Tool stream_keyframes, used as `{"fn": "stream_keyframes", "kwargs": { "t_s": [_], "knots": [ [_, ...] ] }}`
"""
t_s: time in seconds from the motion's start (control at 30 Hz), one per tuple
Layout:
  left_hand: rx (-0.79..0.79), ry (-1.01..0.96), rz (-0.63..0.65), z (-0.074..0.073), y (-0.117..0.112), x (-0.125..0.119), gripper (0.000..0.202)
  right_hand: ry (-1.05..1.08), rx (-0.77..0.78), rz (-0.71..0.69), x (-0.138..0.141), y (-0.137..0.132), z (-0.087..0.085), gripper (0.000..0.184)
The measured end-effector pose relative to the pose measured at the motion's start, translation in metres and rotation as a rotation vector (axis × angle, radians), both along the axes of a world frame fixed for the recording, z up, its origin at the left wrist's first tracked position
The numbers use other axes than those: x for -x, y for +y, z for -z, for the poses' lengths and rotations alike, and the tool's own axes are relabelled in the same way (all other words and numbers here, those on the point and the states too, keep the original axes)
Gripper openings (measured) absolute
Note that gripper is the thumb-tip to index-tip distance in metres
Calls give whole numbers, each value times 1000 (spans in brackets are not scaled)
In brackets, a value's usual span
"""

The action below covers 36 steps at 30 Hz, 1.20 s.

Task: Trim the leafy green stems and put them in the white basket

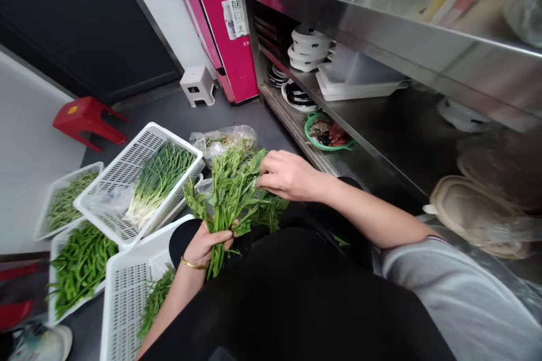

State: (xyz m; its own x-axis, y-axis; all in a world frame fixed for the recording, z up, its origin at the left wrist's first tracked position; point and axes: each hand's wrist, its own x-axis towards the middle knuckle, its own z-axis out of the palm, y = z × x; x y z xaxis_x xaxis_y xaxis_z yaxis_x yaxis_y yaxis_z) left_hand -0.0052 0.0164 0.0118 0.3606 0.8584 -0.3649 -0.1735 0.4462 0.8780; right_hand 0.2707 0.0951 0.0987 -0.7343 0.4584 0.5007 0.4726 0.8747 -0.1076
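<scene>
My left hand (pixel 206 244), with a gold bangle on the wrist, is closed round the stems of a bunch of leafy greens (pixel 231 189) held upright over my lap. My right hand (pixel 287 175) reaches across from the right and pinches a leaf at the top of the same bunch. More loose greens (pixel 271 211) lie on my dark lap just behind the bunch.
White slotted baskets on the floor at left hold green onions (pixel 156 177), green beans (pixel 80 265) and other greens (pixel 63 203); one more basket (pixel 125 293) stands by my left knee. A plastic bag (pixel 222 138), red stool (pixel 87 118), white stool (pixel 197 86). Steel shelf (pixel 381 118) with dishes at right.
</scene>
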Motion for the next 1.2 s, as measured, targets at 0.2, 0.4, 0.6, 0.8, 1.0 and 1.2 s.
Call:
{"fn": "stream_keyframes", "kwargs": {
  "t_s": [0.2,0.4,0.6,0.8,1.0,1.2],
  "knots": [
    [-6,50,67,3,0,5,24,-357,111,-23,15,2,4,25],
    [14,38,-8,8,-4,7,23,-203,336,0,25,0,13,13],
    [5,10,-25,8,-4,9,23,849,806,290,-12,18,26,9],
    [-26,15,-13,5,0,12,25,1180,894,418,-103,31,28,16],
    [-30,74,73,5,2,7,26,578,836,184,-33,35,40,46],
    [-21,96,176,1,-3,9,31,38,1042,-41,-17,46,36,33]
  ]
}}
